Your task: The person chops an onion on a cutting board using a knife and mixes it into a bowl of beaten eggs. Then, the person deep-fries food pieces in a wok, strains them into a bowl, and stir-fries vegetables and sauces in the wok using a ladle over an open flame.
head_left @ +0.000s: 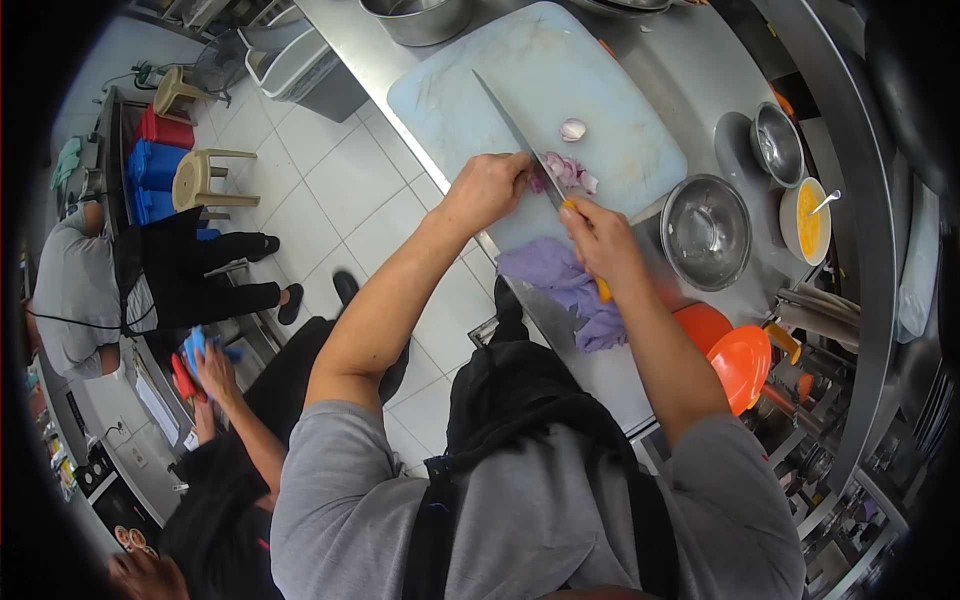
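My right hand grips the yellow handle of a kitchen knife, whose long blade points away across a pale cutting board. At the board's left edge my left hand is closed, its fingertips pressed on a piece of red onion beside the blade. Cut pieces of red onion lie right of the blade. A little farther off rests a peeled onion piece, cut side hard to make out. A crumpled purple cloth lies at the near end of the board.
Right of the board stand a metal bowl, a smaller metal bowl and a white bowl of yellow food with a spoon. Orange bowls sit nearer me. A metal pot is beyond the board. Two co-workers are at left.
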The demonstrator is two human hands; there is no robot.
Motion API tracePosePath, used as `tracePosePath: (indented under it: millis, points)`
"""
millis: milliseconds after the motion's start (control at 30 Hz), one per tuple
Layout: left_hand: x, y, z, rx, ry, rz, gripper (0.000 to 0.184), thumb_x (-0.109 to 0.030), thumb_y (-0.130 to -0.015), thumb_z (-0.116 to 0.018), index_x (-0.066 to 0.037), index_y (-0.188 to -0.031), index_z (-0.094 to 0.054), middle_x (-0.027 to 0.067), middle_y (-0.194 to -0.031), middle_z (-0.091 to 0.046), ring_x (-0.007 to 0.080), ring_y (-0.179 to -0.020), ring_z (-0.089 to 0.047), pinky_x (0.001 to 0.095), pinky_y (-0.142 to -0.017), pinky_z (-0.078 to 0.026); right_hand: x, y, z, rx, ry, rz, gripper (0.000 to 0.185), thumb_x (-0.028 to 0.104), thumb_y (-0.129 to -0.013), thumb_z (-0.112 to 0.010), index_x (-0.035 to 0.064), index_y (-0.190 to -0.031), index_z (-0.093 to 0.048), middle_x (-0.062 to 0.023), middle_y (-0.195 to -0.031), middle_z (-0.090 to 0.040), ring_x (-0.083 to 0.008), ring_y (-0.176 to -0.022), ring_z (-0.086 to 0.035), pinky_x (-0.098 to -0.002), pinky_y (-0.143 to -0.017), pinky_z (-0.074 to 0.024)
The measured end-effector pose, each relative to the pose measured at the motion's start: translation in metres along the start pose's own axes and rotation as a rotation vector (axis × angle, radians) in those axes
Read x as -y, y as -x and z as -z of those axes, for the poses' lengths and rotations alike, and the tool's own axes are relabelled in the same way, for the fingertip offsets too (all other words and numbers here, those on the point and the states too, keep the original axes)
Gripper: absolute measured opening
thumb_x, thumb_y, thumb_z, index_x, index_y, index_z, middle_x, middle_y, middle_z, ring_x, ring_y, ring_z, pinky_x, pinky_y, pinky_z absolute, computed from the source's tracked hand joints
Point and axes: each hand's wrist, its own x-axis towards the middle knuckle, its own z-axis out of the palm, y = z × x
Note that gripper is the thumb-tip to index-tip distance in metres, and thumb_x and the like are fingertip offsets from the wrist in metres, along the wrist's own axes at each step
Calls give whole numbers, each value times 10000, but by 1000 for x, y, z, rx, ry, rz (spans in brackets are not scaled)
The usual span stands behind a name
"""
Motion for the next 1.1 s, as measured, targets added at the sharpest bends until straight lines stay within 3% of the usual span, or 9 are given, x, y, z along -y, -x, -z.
tracePosePath:
  millis: [233, 300, 400, 633, 767, 833, 933, 1067, 1100]
  points:
    - [-1, -1, 1, -28, 8, 10, 84, -51, -808, -624, -24, -886, -639, 152, -799, -673, 336, -715, -654, 392, -649, -529, -9, -23, -14, 16, 55, 41, 280, 242, -932, -546, 2, -1061, -610, -219, -738, -602, -367, -679, -596, -415, -644, -463]
    - [-2, 1, 0, -29, 1, 10, 83, -50, -805, -626, -23, -882, -639, 151, -796, -673, 336, -714, -653, 391, -648, -529, -10, -10, -8, -27, -27, 82, 241, 237, -956, -525, 24, -987, -633, -24, -638, -535, -84, -443, -502, -259, -364, -389]
    - [-1, -1, 0, -41, 15, 15, 80, -46, -800, -627, -22, -875, -640, 153, -789, -671, 337, -710, -652, 391, -646, -529, 10, 5, 3, 46, -133, -71, 259, 247, -958, -523, 21, -1014, -637, -27, -649, -541, -84, -444, -506, -254, -360, -390]
    - [-7, -9, -2, -13, -36, 1, 79, -22, -790, -611, -9, -862, -637, 160, -826, -668, 342, -756, -651, 383, -683, -529, 1, -7, -8, -28, -180, -128, 279, 270, -947, -526, 19, -1000, -637, -66, -617, -535, -127, -437, -499, -316, -429, -419]
    - [-47, -59, 9, -258, 24, -145, 108, -59, -775, -632, -9, -870, -645, 167, -885, -666, 349, -815, -643, 392, -725, -528, 2, 12, 5, -90, -168, -127, 274, 269, -935, -534, 10, -957, -623, -164, -705, -597, -281, -558, -567, -387, -565, -470]
    - [-47, -93, -6, 18, -336, -136, 175, -61, -748, -594, -1, -899, -659, 191, -914, -656, 337, -899, -629, 378, -767, -531, -1, 19, -4, -58, -72, -78, 264, 259, -930, -537, 7, -946, -616, -202, -748, -617, -347, -626, -594, -417, -622, -482]
    - [-22, -116, -34, 221, -498, -96, 190, -73, -742, -596, 6, -901, -665, 214, -869, -662, 342, -861, -647, 381, -783, -536, -3, 20, -17, -25, 102, 180, 236, 232, -921, -537, 7, -943, -608, -230, -834, -632, -443, -787, -584, -479, -700, -467]
    - [-20, -105, 5, 99, -223, 17, 212, -131, -772, -617, 13, -920, -666, 236, -847, -669, 368, -828, -657, 393, -777, -536, -18, 25, 9, -36, 101, 87, 255, 251, -923, -541, 17, -985, -622, -216, -777, -631, -406, -734, -604, -454, -674, -471]
    - [-24, -88, 22, 144, -112, 38, 258, -175, -757, -663, -7, -952, -672, 204, -826, -678, 351, -802, -665, 403, -753, -531, -28, 28, 16, -55, -1, -49, 272, 250, -931, -541, 18, -1044, -628, -151, -737, -615, -280, -612, -576, -377, -560, -463]
